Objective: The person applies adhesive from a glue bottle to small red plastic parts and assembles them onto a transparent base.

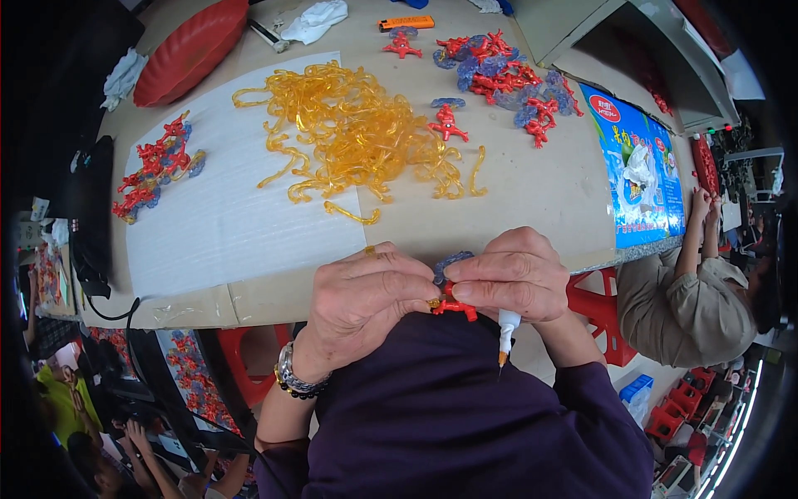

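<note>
Close to the table's front edge, my two hands meet over a small red plastic figure [455,308] with a translucent purple-blue piece [450,264] above it. My right hand [522,276] pinches the figure between thumb and fingers. Under that hand a slim white bottle [508,326] hangs tip down, with an amber nozzle and a thin needle; it appears tucked in the same hand. My left hand [366,298], closed in a pinch, holds a small yellow plastic piece [434,304] against the figure's left side. The fingers partly hide where the parts touch.
Beyond my hands lies a heap of curled yellow translucent strips [337,125], partly on a white sheet [208,241]. Red-and-purple figures sit at left [154,170] and far right [507,75]. A red tray [187,54], orange lighter [406,23] and blue printed sheet [623,195] are around.
</note>
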The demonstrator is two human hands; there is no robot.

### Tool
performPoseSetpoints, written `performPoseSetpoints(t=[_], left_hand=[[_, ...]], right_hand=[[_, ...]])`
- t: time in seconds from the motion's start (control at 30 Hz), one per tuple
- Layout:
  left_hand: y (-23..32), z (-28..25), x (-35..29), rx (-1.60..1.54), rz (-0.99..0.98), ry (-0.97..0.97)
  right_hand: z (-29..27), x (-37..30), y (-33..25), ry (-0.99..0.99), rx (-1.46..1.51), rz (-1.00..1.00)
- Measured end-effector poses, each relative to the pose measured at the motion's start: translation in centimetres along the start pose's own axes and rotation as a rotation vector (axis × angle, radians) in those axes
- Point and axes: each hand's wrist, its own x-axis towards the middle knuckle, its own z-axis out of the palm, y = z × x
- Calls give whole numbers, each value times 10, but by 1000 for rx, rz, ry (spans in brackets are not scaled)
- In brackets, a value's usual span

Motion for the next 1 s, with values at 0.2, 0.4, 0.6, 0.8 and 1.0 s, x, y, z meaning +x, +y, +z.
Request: performPoseSetpoints(t=[0.2, 0.4, 0.6, 0.8, 1.0], left_hand=[[2, -1, 1, 99, 48, -14], [6, 1, 3, 121, 35, 27], [17, 17, 2, 2, -91, 168], [21, 29, -2, -198, -274, 241], [22, 34, 3, -148, -179, 244]], right_hand=[[0, 1, -1, -20, -11, 14], [1, 2, 3, 21, 21, 50], [1, 3, 16, 128, 202, 105], [2, 2, 23, 168, 374, 141], [5, 0, 22, 215, 378, 150]])
